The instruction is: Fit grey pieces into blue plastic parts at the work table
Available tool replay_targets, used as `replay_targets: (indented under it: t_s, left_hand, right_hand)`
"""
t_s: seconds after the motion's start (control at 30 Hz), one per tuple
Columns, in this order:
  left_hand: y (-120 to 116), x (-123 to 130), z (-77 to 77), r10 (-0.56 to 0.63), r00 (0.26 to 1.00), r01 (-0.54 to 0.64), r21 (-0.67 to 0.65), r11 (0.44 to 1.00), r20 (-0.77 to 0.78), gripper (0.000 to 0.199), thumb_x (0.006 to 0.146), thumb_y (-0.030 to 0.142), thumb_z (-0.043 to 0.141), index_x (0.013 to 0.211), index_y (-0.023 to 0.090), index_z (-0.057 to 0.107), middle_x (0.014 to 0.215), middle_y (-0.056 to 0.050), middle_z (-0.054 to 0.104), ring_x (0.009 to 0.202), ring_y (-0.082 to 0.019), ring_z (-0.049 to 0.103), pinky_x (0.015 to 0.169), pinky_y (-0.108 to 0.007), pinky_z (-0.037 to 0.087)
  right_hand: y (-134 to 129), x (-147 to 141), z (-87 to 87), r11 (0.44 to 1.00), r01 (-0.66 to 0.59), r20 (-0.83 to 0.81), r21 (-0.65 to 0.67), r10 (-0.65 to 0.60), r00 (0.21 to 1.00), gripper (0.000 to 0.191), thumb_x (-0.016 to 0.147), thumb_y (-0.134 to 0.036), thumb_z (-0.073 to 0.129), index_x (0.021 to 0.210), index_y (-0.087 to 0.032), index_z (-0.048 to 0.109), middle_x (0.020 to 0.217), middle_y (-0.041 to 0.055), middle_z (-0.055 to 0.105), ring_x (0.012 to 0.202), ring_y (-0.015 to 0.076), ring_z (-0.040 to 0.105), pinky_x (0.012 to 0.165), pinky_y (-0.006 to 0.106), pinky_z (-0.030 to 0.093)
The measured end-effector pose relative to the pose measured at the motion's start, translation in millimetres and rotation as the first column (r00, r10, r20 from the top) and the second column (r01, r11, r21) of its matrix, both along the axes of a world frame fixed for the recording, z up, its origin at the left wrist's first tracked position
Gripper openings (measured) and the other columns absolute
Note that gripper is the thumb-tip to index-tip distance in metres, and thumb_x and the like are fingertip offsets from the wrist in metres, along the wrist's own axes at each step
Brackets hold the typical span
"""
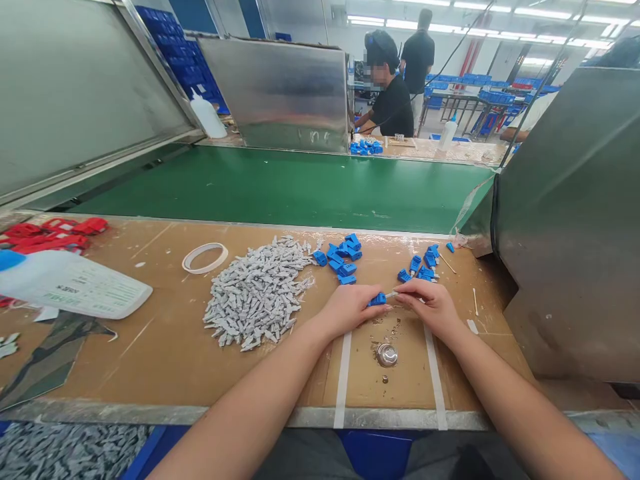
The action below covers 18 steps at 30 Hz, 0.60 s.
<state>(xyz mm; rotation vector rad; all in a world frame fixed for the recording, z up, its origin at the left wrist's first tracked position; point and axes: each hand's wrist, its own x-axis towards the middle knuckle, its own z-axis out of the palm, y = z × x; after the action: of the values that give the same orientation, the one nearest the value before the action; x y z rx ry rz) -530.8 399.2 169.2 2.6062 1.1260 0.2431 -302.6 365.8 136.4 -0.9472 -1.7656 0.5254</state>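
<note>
My left hand [350, 308] pinches a small blue plastic part [379, 299] over the table. Against its right end, the fingers of my right hand [431, 307] grip a small grey piece [391, 295]; whether it sits inside the blue part I cannot tell. Left of my hands lies a big heap of grey plastic pieces [257, 293]. Several blue parts [344, 257] are grouped beyond my left hand, and another group of blue parts [424, 265] lies beyond my right. A small round metal cup [387, 355] stands on the table below my hands.
A white tape roll [205, 258], a bottle with a blue cap [95, 283] and red parts [55, 232] occupy the left side. Cotton swabs [475, 301] lie at right. Behind runs a green conveyor belt [280, 187]. Metal panels [575, 220] flank it; a person [395, 100] sits across.
</note>
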Motion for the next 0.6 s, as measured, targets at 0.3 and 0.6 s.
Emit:
replay_targets:
  t_s: [0.3,0.6]
  left_hand:
    - [3.0,0.6,-9.4,-0.023,1.0,0.023,0.03,0.999,-0.006,0.043,0.097,0.061,0.055,0.08,0.022,0.059,0.079,-0.004,0.07,0.074,-0.022,0.066,0.062,-0.029,0.034]
    - [2.5,0.1,12.7,0.109,0.937,-0.096,-0.057,0.994,0.331,0.055,0.088,0.077,0.049,0.088,0.027,0.071,0.084,0.001,0.078,0.076,-0.023,0.072,0.068,-0.028,0.055]
  right_hand:
    - [4.6,-4.2,-11.9,0.983,-0.155,0.177,0.096,0.136,0.975,0.024,0.102,-0.035,0.06,0.097,-0.022,0.079,0.08,0.0058,0.074,0.073,0.016,0.069,0.068,0.027,0.055]
    - [15.3,-24.3,-8.5,0.987,0.067,0.185,-0.145,-0.039,0.982,0.015,0.093,-0.036,0.075,0.097,-0.022,0.078,0.095,0.0025,0.08,0.084,0.0173,0.074,0.079,0.025,0.057]
